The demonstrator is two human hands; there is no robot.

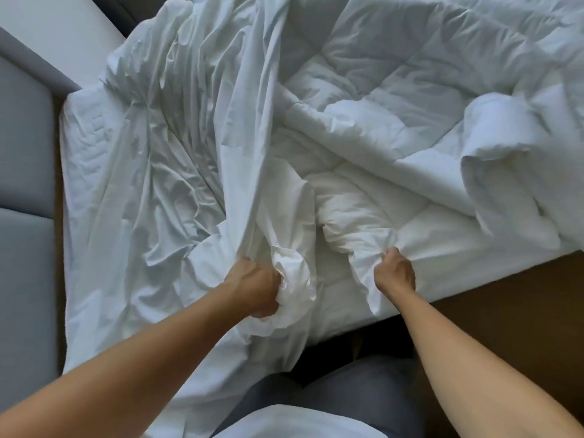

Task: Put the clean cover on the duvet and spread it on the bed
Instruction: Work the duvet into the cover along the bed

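— What is held by the left hand (252,287)?

— A bunched wad of the cover (158,169) is gripped in its curled fingers. The thin, creased cloth is drawn taut beyond the fist and is spread out to that hand's left.

— And the right hand (395,268)?

— It is closed as a fist on the near edge of the duvet (395,74), which is gathered into folds at the knuckles.

— Where is the duvet laid?

— Its quilted bulk is heaped beyond the right hand and to its right, rolled over at the far right. Between the two hands, white folds are crumpled together.

— What else is seen?

— A strip of the bed (74,128) is shown left of the cover, with grey padded panels (25,153) further left. Brown wood (505,295) is seen right of the right forearm, and grey trousers (347,390) between the forearms.
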